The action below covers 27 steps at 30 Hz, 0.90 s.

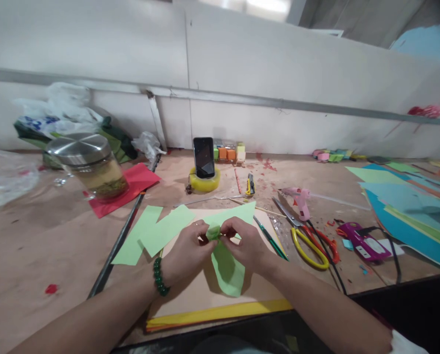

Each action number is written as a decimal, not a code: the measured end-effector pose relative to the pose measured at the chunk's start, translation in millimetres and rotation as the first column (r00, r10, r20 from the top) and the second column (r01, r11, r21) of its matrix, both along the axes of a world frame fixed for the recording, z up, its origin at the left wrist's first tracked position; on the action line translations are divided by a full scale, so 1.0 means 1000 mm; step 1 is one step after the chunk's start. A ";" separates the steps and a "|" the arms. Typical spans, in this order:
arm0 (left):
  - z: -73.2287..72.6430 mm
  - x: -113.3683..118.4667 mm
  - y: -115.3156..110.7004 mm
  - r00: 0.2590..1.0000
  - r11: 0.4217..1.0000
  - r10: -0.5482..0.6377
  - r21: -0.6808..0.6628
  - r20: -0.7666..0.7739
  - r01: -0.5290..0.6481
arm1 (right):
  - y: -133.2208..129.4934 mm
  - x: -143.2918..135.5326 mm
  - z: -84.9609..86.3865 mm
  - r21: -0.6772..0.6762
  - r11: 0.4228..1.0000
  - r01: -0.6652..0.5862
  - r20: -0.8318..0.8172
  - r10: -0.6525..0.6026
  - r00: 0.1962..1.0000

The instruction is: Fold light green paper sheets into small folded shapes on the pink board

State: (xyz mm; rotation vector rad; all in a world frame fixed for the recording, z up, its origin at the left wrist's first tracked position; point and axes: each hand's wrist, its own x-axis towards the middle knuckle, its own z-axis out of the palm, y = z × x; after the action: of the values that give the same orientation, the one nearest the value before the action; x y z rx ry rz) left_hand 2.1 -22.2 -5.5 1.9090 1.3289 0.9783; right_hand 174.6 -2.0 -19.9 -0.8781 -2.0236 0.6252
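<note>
Between my two hands is a small curled piece of green paper (213, 232), held over a stack of paper sheets (183, 300). My left hand (190, 250), with a green bead bracelet at the wrist, pinches it from the left. From the right, the thumb and fingertips of my right hand (248, 245) close on its edge. Under the hands lies a light green paper strip (229, 275) with a rounded end. More light green paper pieces (170, 228) lie to the left, and a green-handled tool (270, 238) rests right of my right hand.
Yellow-handled scissors (310, 248), a pink glue gun (300, 201) and a purple device (365, 242) with a cord lie to the right. A phone (204, 157) stands in a yellow tape roll (205, 183). A glass jar (90, 169) sits on red paper (141, 182) at left.
</note>
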 end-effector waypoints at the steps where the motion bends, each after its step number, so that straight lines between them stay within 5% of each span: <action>1: 0.000 0.000 0.000 1.000 1.000 0.009 0.010 0.005 -0.009 | -0.001 0.000 0.001 0.004 1.000 -0.002 0.001 0.002 1.000; 11: -0.004 -0.005 0.001 0.991 0.987 0.004 0.160 0.136 -0.025 | -0.004 0.006 0.010 -0.202 0.978 0.056 0.155 -0.024 0.988; 27: -0.002 -0.001 -0.004 1.000 0.982 -0.009 0.191 0.029 0.004 | -0.005 0.001 -0.001 0.203 0.977 0.067 0.219 -0.112 0.969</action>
State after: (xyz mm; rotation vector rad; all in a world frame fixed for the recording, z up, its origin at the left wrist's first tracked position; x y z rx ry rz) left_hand 1.4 -26.5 -7.1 2.0299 1.2494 1.1621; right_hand 175.4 -7.4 -21.1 -0.9532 -2.1927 0.2793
